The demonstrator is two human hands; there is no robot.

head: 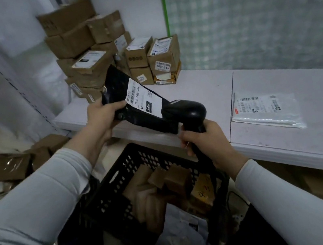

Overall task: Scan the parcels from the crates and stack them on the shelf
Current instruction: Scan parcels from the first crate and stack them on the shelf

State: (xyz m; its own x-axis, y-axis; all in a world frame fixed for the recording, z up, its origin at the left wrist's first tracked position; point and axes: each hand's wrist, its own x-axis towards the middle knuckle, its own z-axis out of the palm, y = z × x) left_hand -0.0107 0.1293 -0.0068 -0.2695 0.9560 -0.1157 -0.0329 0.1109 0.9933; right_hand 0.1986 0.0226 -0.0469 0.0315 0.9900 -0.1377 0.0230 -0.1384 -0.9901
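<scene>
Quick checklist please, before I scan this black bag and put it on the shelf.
1. Left hand grips black parcel: ok.
2. Label faces up, uncovered: ok.
3. Right hand holds scanner, head close to label: ok.
4. Scan registered: cannot tell.
5. Bare shelf space right of cardboard boxes: ok.

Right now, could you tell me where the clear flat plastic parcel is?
In the head view, the clear flat plastic parcel lies on the white shelf, right of the black handheld scanner.
</scene>
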